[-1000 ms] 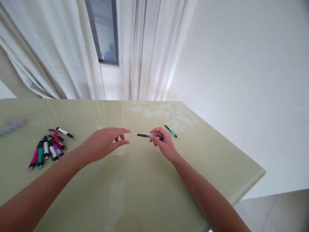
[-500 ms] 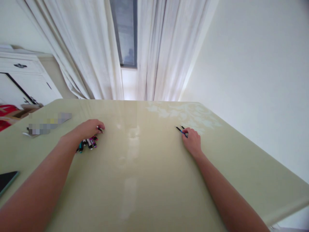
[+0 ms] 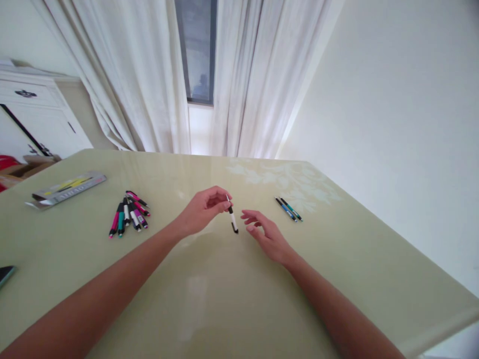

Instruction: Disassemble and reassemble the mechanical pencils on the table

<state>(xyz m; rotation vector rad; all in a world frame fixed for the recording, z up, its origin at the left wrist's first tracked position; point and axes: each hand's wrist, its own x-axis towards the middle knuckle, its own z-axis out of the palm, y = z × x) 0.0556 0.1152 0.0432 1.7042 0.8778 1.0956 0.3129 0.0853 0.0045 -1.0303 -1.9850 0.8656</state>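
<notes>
Near the middle of the table, my left hand (image 3: pixel 207 207) pinches a white and black pen (image 3: pixel 232 219) by its tip end, its clip end hanging toward me. Just to the right, my right hand (image 3: pixel 265 234) has its fingers apart and holds nothing, a small gap from the pen. Beyond it, a blue pen (image 3: pixel 286 210) and a green pen (image 3: pixel 292 209) lie side by side on the table. A loose pile of several pens (image 3: pixel 129 214) in pink, teal, white and purple rests to the left.
An opened cardboard pen box (image 3: pixel 71 189) lies at the far left of the pale glossy table (image 3: pixel 209 299). A dark flat device (image 3: pixel 5 274) shows at the left edge. Curtains (image 3: pixel 138 75), a white cabinet (image 3: pixel 33 109) and a wall (image 3: pixel 392 99) surround the table.
My left hand has moved right from the pile, carrying the white and black pen to the middle. My right hand has let go of the blue pen and moved left toward it.
</notes>
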